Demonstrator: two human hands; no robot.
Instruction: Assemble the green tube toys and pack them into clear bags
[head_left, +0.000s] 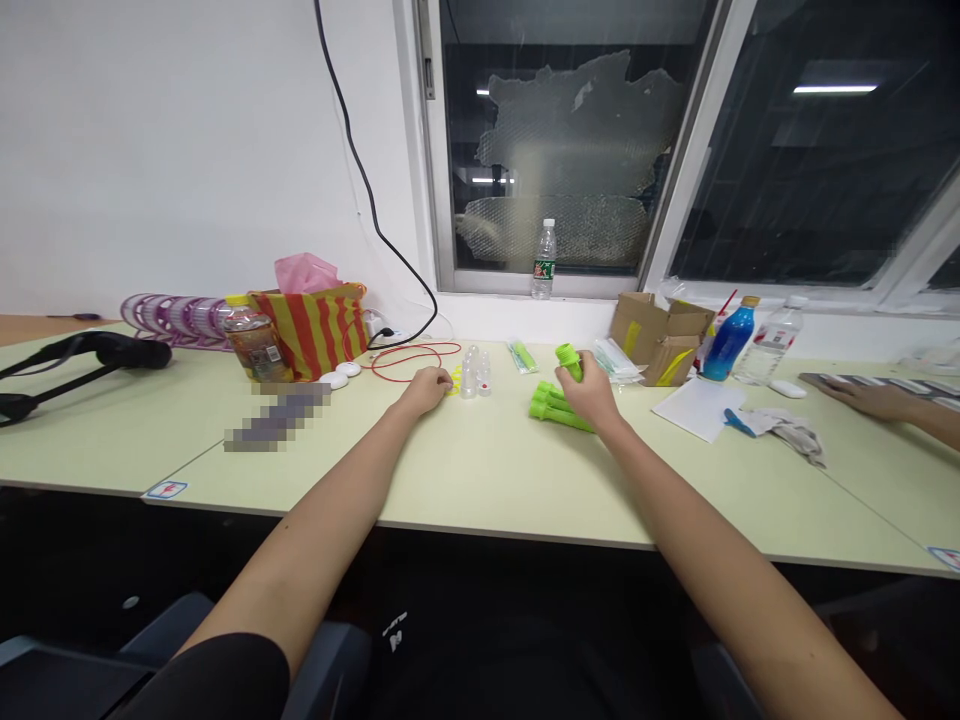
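Observation:
My right hand (594,394) is wrapped round a bright green plastic tube (569,358) with a ridged end that points up and to the left. Beneath that hand, several similar green tubes (551,408) lie side by side on the table. My left hand (429,388) rests on the tabletop with its fingers curled together, beside small yellow rings (455,379); what its fingertips hold, if anything, is hidden. Just right of the rings stand several clear plastic caps or cups (469,376), and a small red spot shows near the base of one.
A packaged green item (523,356) lies behind the tubes. Red cord (409,362), a striped tissue box (322,335) and a tea bottle (255,340) are leftward. Rightward are a cardboard box (660,335), paper (694,408), gloves (787,428) and another person's hand (862,398) at a keyboard.

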